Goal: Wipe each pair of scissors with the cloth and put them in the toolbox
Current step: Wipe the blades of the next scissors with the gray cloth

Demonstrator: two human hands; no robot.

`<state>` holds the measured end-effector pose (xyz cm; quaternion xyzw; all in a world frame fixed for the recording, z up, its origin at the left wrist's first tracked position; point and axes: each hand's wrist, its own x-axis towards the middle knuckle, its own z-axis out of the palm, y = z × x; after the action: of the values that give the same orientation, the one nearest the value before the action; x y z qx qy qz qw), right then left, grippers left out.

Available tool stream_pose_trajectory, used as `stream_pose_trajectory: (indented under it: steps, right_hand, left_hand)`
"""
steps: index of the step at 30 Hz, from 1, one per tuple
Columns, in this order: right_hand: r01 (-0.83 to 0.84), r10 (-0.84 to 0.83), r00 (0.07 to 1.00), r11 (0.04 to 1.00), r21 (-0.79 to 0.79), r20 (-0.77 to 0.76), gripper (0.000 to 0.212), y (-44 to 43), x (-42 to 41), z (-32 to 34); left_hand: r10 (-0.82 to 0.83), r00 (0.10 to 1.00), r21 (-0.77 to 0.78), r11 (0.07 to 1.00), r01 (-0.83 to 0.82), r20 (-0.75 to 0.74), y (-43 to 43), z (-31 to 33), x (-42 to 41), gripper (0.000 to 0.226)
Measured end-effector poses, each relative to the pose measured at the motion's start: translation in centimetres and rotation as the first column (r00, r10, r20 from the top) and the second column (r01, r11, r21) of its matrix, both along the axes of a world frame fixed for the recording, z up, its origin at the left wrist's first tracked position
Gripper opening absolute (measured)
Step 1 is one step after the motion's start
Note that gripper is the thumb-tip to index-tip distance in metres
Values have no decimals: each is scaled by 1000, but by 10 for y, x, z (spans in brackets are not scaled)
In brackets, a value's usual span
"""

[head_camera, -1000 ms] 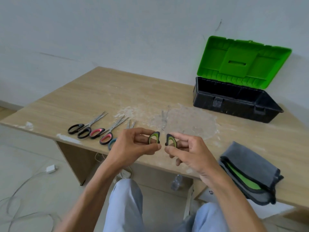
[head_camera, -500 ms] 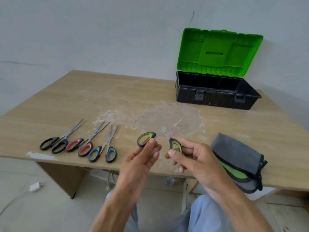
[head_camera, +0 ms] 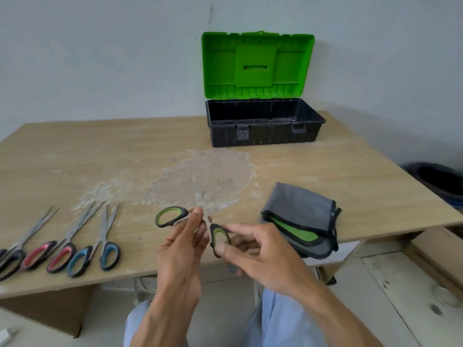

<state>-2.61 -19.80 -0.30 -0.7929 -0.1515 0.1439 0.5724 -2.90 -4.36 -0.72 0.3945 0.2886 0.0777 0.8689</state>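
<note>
Vs earlier frame: view has swung, so the open toolbox, black plastic base with green lid (head_camera: 265, 135), now sits upper centre of frame instead of upper right, and the lid faces the camera more squarely. The green-and-black handled scissors (head_camera: 181, 211) were spread less before; now the blades are spread wider, pointing up-frame over the whitish dried stain (head_camera: 208, 176) on the light wood desk (head_camera: 100, 156). The steel is hard to pick out against the stain. Left hand (head_camera: 180, 256) has turned more upright since then

Now: held scissors are lower centre, above the desk's near edge. Left hand grip: fingers nearly straight, tips pinching the shank just beside the left loop. Right hand (head_camera: 260, 256) grip: thumb and forefinger pinched on the right loop, other fingers curled under it

Counts:
- 4 pairs of scissors in all: 1 held, 3 lying in a row lower left on the desk
- row of 3: black-handled scissors (head_camera: 12, 261), cut by the left frame edge; red-and-black handled scissors (head_camera: 60, 257); blue-and-black handled scissors (head_camera: 109, 254). All closed, blades pointing up-right, just beside each other
- 1 toolbox, nothing seen inside it
- 1 folded grey cloth with green inner layer and black trim (head_camera: 303, 206), right of the hands, near the desk's front edge, apart from both hands
- 2 hands, bare forearms, pale blue trousers (head_camera: 283, 319) at bottom
</note>
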Motion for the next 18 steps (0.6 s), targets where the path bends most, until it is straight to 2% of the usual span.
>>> stream_pose_trajectory:
  steps: [2, 3, 5, 6, 7, 9, 10, 12, 15, 17, 18]
  right_hand:
    - [87, -73, 993, 985, -149, 96, 46, -16, 14, 5]
    - [195, -151, 969, 954, -227, 197, 48, -24, 24, 5]
    - [452, -297, 859, 823, -344, 417, 57, -38, 50, 6]
    - [546, -330, 808, 732, -407, 488, 68, -43, 66, 4]
    - [590, -342, 793, 637, -496, 504, 84, -47, 82, 3]
    - [562, -351, 827, 464, -685, 440, 110, -51, 109, -2]
    - [527, -353, 844, 412, -743, 404, 111, -52, 120, -5]
    - [483, -332, 868, 393, -783, 369, 87, -53, 131, -7]
    - [479, -322, 875, 467, -743, 362, 43, -57, 134, 5]
    - [471, -297, 881, 492, -732, 368, 45, -59, 131, 15]
    - [474, -276, 880, 476, -741, 386, 49, -59, 130, 18]
  left_hand:
    - [24, 1000, 8, 1000, -24, -8, 6, 1, 1, 13]
    - [36, 999, 14, 999, -36, -11, 10, 1, 2, 11]
    - [46, 999, 11, 999, -46, -2, 18, 1, 3, 9]
    - [39, 999, 7, 999, -39, 6, 21, 1, 4, 10]
    - [26, 1000, 2, 1000, -26, 14, 22, 2, 4, 11]
    - [-3, 1000, -6, 1000, 3, 24, 23, 3, 5, 19]
    - [-12, 1000, -8, 1000, 12, 27, 22, 4, 5, 25]
    - [-39, 999, -7, 999, 39, 35, 23, 4, 4, 34]
    - [-92, 994, 15, 996, 91, 53, 26, 4, 2, 33]
    - [-112, 992, 18, 994, 111, 57, 27, 3, 2, 26]
    - [-123, 991, 19, 992, 122, 58, 28, 3, 2, 22]
